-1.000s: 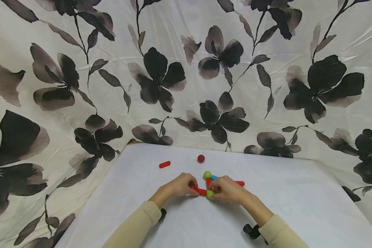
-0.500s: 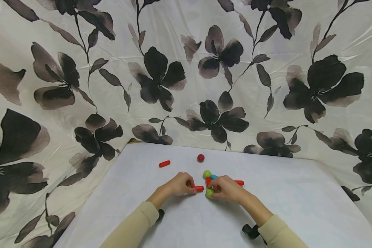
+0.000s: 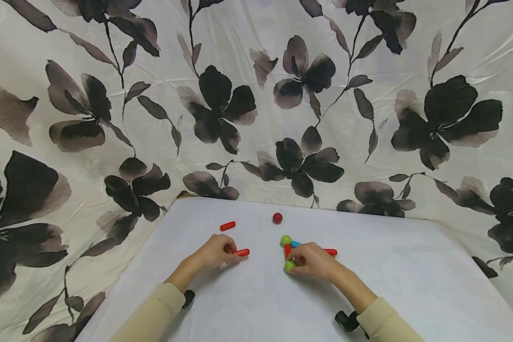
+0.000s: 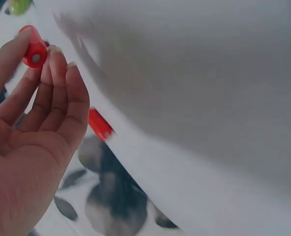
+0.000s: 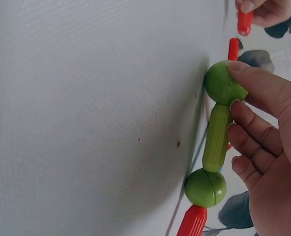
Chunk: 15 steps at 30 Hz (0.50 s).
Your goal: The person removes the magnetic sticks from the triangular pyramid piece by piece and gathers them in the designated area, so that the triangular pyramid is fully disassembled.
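Observation:
My left hand (image 3: 215, 251) pinches a red magnetic rod (image 3: 242, 252) between thumb and fingers. The rod's end, with a round grey spot, faces the left wrist view. Thumb and fingertips of my right hand (image 3: 314, 261) hold a green ball (image 5: 221, 82). In the right wrist view a green rod (image 5: 218, 137) runs from that ball to another green ball (image 5: 204, 188), with a red rod (image 5: 192, 221) beyond it. In the head view, a red rod (image 3: 288, 251) leads to the far green ball (image 3: 286, 241), where a blue rod (image 3: 296, 244) meets it. My right hand hides part of this structure.
A loose red rod (image 3: 228, 226) lies beyond my left hand on the white table (image 3: 248, 304). Near the back edge sits a red ball (image 3: 277, 218). Another red rod (image 3: 330, 252) shows behind my right hand. Floral cloth hangs behind the table.
My left hand has drawn the red rod away from the held green ball and moved left with it. My right hand stays in place on the green ball.

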Motion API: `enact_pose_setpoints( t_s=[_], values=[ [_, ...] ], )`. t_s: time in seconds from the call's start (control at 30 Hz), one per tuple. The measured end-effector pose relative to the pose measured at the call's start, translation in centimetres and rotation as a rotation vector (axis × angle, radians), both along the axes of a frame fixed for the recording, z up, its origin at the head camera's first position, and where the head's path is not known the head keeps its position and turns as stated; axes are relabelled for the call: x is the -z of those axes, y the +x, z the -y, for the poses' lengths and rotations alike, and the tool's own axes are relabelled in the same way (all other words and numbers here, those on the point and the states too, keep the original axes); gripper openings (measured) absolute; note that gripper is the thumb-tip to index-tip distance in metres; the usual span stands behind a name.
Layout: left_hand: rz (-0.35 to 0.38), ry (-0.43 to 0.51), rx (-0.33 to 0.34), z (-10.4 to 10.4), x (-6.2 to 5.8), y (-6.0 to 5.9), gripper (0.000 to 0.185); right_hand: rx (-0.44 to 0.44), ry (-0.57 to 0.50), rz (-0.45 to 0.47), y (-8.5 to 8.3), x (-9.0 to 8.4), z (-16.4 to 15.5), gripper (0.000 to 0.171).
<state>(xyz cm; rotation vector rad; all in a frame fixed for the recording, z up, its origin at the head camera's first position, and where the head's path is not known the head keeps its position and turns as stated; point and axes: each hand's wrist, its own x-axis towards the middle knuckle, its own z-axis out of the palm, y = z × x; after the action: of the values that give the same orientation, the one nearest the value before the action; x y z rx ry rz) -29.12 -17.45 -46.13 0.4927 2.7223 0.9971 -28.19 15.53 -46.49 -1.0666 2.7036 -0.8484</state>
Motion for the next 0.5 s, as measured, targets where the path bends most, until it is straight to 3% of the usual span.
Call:
enact_pose_setpoints(
  t_s=[0.23, 0.5],
  values=[
    [-0.02, -0.035, -0.092, 3.5, 0.5, -0.4, 0.015, 0.003, 0.0, -0.013, 0.1, -0.1, -0.2, 0.019],
    [-0.041, -0.071, -0.136, 6.1, 0.1, -0.8, 0.016, -0.001, -0.019, 0.001, 0.1, 0.0, -0.2, 0.018]
  ],
)
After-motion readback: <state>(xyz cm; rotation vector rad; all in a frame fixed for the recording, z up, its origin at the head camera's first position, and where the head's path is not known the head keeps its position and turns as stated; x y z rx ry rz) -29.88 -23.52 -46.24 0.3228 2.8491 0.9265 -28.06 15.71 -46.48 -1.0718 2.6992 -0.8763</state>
